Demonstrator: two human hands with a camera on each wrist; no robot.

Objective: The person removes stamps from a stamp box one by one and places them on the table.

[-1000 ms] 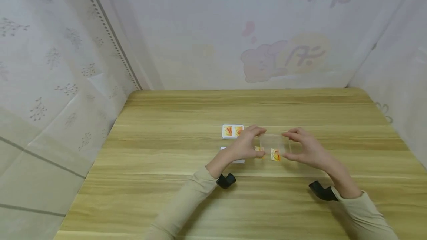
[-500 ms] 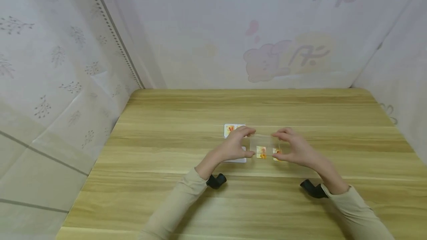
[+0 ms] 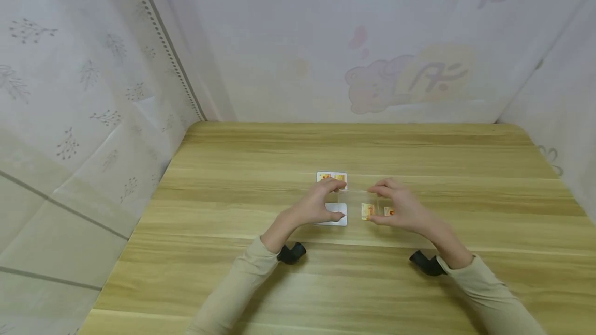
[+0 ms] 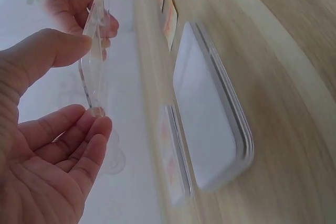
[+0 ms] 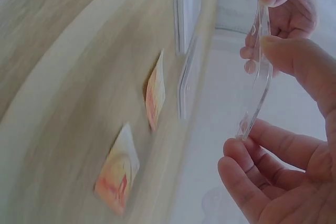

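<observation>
Left hand [image 3: 313, 206]: your fingers [image 4: 58, 123] are parted from the thumb only by the width of what they grasp; the thumb is on the near edge and the fingertips are on the far edge.
Right hand [image 3: 404, 211]: you mirror that grip at the opposite end, thumb near, fingertips far, the lower fingers [image 5: 241, 184] loosely bent.
Clear cover [image 3: 357, 199]: you hold it between both hands, above the surface and apart from it.
Step with the cover: you seem to be positioning it in the air, not yet setting it down; the next move likely calls for both ends to travel together, lightly pinched, so it neither tips nor bends.
White stack [image 4: 202, 103]: it lies below your left hand, its top plain and its edge layered.
Picture card [image 3: 332, 173]: it lies just beyond the stack, partly behind your left fingers.
Small pictures: one [image 3: 367, 208] lies right of the stack; the other [image 5: 119, 179] lies farther right, partly hidden by your right hand in the head view.
Surface [image 3: 261, 154]: wood-grained, it carries the stack, card and small pictures.
</observation>
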